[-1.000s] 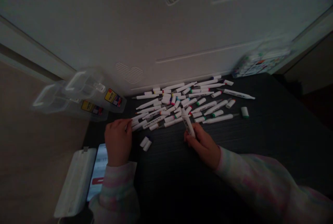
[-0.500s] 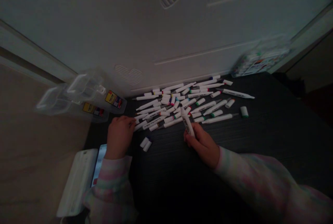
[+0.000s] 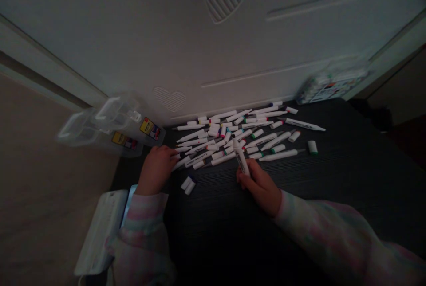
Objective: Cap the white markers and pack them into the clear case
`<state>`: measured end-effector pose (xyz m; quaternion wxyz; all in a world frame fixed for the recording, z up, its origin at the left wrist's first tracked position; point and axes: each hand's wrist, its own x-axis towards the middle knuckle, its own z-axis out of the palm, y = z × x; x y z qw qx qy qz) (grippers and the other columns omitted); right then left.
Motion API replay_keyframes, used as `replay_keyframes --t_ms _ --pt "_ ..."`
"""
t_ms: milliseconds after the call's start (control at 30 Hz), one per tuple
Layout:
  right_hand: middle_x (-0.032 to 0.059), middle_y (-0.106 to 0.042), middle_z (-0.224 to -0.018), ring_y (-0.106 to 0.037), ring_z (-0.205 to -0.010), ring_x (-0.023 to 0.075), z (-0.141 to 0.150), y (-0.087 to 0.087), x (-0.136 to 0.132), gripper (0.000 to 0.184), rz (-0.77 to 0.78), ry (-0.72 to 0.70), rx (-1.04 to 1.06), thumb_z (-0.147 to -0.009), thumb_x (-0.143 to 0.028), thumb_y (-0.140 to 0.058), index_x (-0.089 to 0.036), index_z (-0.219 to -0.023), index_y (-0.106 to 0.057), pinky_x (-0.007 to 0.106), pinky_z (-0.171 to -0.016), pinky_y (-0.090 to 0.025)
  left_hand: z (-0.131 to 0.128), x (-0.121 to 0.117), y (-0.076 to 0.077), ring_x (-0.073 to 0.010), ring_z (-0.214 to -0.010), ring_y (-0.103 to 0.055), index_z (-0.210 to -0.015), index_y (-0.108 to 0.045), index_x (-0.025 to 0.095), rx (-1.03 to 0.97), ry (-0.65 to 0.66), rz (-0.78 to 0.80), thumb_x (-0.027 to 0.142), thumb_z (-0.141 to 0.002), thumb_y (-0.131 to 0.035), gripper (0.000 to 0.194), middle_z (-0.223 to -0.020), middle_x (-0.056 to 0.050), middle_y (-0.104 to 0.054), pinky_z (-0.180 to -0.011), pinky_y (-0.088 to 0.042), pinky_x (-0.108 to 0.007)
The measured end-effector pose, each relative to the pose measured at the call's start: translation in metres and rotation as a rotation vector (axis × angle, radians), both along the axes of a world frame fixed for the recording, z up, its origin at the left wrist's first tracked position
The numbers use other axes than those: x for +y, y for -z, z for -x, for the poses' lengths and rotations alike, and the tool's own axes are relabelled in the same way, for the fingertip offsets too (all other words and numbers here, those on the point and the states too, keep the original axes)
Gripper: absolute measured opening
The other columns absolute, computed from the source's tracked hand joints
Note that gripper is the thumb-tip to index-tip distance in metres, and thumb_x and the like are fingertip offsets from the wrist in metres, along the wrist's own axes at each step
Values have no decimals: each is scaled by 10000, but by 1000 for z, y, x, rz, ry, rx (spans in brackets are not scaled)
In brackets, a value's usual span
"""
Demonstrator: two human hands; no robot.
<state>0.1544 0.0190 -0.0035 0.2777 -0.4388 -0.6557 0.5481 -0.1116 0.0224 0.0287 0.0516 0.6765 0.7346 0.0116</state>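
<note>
My right hand (image 3: 261, 185) is closed around a white marker (image 3: 241, 157), which stands nearly upright with its uncapped end pointing up. My left hand (image 3: 157, 166) is at the left end of a spread of white markers (image 3: 196, 158). Its fingers are bent together among the marker ends; what they pinch, if anything, is too dark to make out. Loose caps with coloured ends, such as a green-banded cap (image 3: 312, 147), lie among and around the markers. Two white caps (image 3: 188, 185) lie side by side near my left hand.
Two clear plastic cases (image 3: 115, 115) with yellow labels stand at the back left. A filled clear case (image 3: 333, 86) leans at the back right. A white device (image 3: 101, 233) and a lit phone (image 3: 129, 204) lie beside my left forearm. A white panel (image 3: 266, 46) rises behind the dark table (image 3: 266, 237).
My left hand has shifted slightly right and its fingers reach a little further into the marker ends. The right hand still holds the marker. The whole view has moved slightly.
</note>
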Motion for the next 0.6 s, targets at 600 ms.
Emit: replay_keyframes --t_ms 600 --pt "-34 -370 -608 -359 -562 110 -5 2 0 116 -52 -17 117 -780 -296 -420 -195 -723 -421 246 -532 -306 -86 -14 -17 -94 -651 -544 -945 -599 207 -2113 -298 -105 160 -694 -607 256 -693 3 -601 -551 -399 -181"
